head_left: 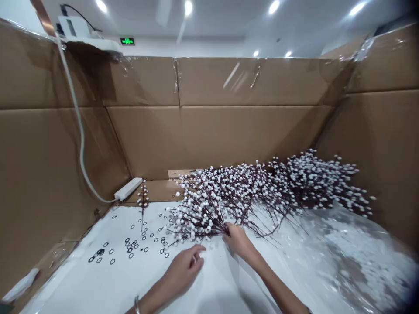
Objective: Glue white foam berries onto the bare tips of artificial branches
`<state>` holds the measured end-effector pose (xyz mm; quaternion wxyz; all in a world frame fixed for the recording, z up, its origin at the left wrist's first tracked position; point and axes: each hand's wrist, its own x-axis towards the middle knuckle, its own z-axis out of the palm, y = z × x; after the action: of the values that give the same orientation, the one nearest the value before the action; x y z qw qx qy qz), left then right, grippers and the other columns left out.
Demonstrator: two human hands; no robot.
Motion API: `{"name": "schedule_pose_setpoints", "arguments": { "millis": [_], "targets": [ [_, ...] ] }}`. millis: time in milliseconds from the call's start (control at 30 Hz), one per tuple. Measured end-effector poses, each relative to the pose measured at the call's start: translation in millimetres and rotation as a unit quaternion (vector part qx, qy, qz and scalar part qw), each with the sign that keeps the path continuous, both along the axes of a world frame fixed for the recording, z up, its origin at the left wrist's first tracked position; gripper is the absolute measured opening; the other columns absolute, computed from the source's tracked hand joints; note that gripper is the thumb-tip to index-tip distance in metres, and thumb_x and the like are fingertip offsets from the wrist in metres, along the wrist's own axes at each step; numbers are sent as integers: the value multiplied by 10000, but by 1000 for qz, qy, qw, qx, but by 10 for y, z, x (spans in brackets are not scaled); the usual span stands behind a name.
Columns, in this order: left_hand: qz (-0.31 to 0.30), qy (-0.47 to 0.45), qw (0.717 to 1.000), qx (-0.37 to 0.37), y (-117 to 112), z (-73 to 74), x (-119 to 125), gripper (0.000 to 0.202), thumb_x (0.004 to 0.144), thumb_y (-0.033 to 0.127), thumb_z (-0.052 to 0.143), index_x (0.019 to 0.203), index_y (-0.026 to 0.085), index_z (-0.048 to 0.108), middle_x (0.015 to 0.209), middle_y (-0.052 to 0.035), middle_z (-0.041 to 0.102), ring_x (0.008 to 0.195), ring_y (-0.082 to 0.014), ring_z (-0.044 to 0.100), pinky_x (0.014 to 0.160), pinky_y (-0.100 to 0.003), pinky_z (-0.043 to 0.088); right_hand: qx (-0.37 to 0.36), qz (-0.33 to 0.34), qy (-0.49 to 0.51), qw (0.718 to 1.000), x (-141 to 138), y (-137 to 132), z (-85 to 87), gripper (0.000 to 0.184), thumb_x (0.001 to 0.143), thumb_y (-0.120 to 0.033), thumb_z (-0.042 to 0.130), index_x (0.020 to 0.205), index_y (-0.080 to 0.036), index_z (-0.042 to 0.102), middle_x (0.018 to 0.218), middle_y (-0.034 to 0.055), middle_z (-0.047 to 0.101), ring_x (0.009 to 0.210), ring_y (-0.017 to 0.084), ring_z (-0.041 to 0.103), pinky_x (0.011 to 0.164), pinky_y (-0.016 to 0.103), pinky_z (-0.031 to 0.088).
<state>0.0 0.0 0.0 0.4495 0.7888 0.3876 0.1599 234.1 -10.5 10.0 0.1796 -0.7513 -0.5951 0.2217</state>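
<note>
My right hand (238,239) is closed around the gathered stems of a bunch of white berry branches (199,213), whose heads fan out to the left. Just left of it and nearer to me, my left hand (185,268) hovers low over the white surface. Its fingers are bent, with a gap between thumb and forefinger, and I see nothing in them. Behind the held bunch lies a large pile of similar dark-stemmed branches (258,187), overlapping it in view. Several small black rings (131,246) are scattered on the surface to the left of my hands.
Cardboard walls (229,135) enclose the white work surface (209,288). A single berry sprig (142,205) lies at the left, near a white power strip (128,189) with its cable (78,117). Clear plastic wrapping (360,257) with white bits covers the right side.
</note>
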Motion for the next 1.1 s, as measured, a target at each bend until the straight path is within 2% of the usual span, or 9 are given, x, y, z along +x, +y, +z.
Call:
{"name": "schedule_pose_setpoints", "arguments": {
  "millis": [100, 200, 367, 600, 733, 833, 900, 1000, 1100],
  "targets": [
    [-45, 98, 972, 207, -94, -7, 170, 325, 945, 232, 422, 1221, 269, 589, 976, -46, 667, 864, -211, 640, 795, -338, 482, 3, -2, 8, 1000, 65, 78, -101, 161, 764, -101, 526, 833, -120, 671, 871, 134, 710, 869, 237, 640, 716, 271, 385],
    [-59, 190, 934, 296, -114, -68, 318, 352, 958, 205, 422, 1289, 254, 532, 1030, -70, 648, 883, -237, 654, 776, -361, 518, 15, 9, 29, 999, 92, 121, -111, 123, 747, -132, 551, 726, -132, 672, 757, 91, 695, 769, 208, 611, 666, 261, 362],
    [-68, 323, 885, 329, -44, -170, 464, 259, 927, 62, 419, 1102, 158, 585, 1053, -105, 635, 931, -260, 648, 766, -383, 550, 41, 51, 82, 994, 107, 125, -28, 197, 795, -220, 519, 657, -156, 644, 607, 17, 626, 605, 147, 534, 579, 242, 329],
    [-60, 278, 885, 368, 66, -283, 345, 222, 892, 3, 421, 974, 160, 554, 977, -83, 622, 854, -217, 629, 728, -331, 532, 98, 52, 285, 952, 99, 234, 234, 309, 782, -453, 597, 690, -160, 633, 594, 1, 585, 511, 120, 457, 503, 242, 290],
    [-21, 213, 900, 379, 109, -342, 209, 204, 951, 73, 378, 947, 182, 550, 893, -53, 607, 761, -174, 613, 672, -283, 497, 60, 58, 405, 911, -1, 360, 363, 381, 756, -533, 653, 691, -158, 635, 457, -69, 388, 401, 62, 246, 428, 232, 142],
    [-6, 185, 913, 363, 120, -298, 120, 209, 971, 113, 369, 934, 190, 560, 893, -45, 613, 759, -174, 612, 665, -288, 488, 43, 76, 477, 875, -73, 411, 406, 387, 764, -524, 686, 695, -146, 642, 433, -88, 332, 383, 43, 206, 417, 229, 83],
    [-3, 166, 923, 347, 120, -243, 79, 200, 975, 139, 378, 934, 194, 565, 899, -40, 617, 780, -180, 613, 691, -303, 489, 31, 86, 527, 845, -106, 424, 423, 377, 775, -504, 698, 714, -135, 648, 456, -84, 375, 369, 22, 185, 405, 227, 56],
    [7, 128, 933, 336, 132, -176, 62, 179, 975, 175, 394, 966, 199, 571, 914, -39, 618, 827, -189, 612, 752, -326, 492, 4, 92, 606, 790, -130, 431, 470, 356, 755, -465, 740, 784, -122, 650, 635, -34, 565, 350, -22, 177, 373, 214, 39],
    [19, 95, 936, 339, 173, -139, 95, 195, 975, 184, 381, 987, 196, 576, 919, -45, 614, 824, -189, 603, 759, -332, 488, -21, 110, 669, 735, -130, 437, 536, 369, 720, -443, 780, 816, -123, 622, 705, -28, 599, 328, -53, 146, 347, 193, 27]
  ]
}}
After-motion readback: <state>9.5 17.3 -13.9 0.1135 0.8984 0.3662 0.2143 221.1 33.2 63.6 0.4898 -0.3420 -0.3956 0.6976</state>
